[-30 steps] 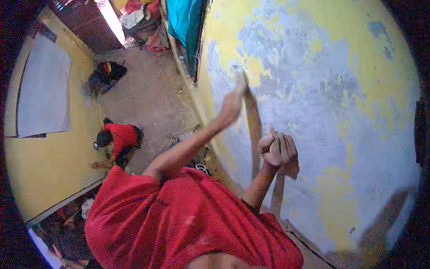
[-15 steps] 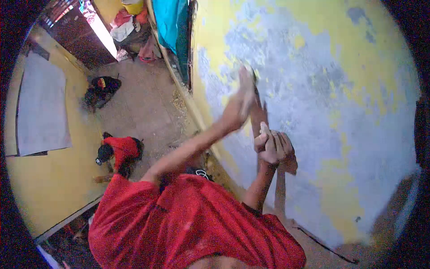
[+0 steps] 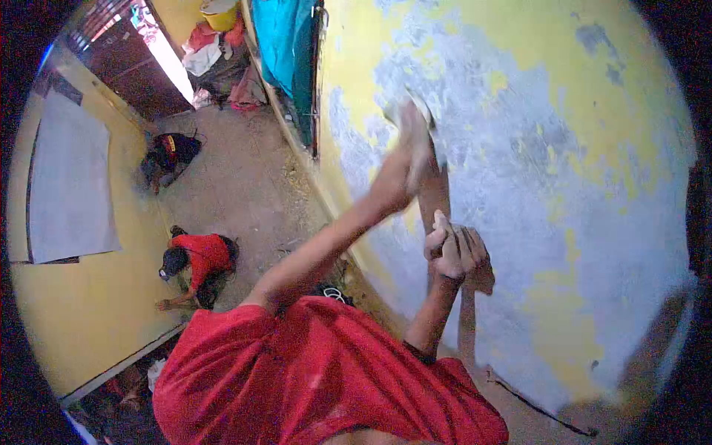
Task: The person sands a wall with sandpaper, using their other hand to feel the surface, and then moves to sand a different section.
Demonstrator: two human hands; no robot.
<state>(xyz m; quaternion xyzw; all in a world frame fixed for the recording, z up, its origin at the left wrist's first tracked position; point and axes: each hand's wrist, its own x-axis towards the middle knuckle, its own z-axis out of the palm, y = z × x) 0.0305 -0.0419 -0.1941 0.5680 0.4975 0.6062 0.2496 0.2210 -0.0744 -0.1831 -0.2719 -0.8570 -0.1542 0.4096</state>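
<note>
The patchy wall (image 3: 519, 193) stands at three o'clock. The left hand (image 3: 412, 152) stretches against it, perhaps to press evenly; blur hides its grip. At its five o'clock, the right hand's (image 3: 455, 252) fingers curl narrow, contents unclear, possibly bracing.

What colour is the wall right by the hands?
The wall is patchy: yellow mixed with pale bluish grey. It shows best in the head view.

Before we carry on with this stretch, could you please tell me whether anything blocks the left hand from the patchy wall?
Nothing visible blocks the left hand from the patchy wall; only a blurred, thin piece seems to sit under it.
</note>
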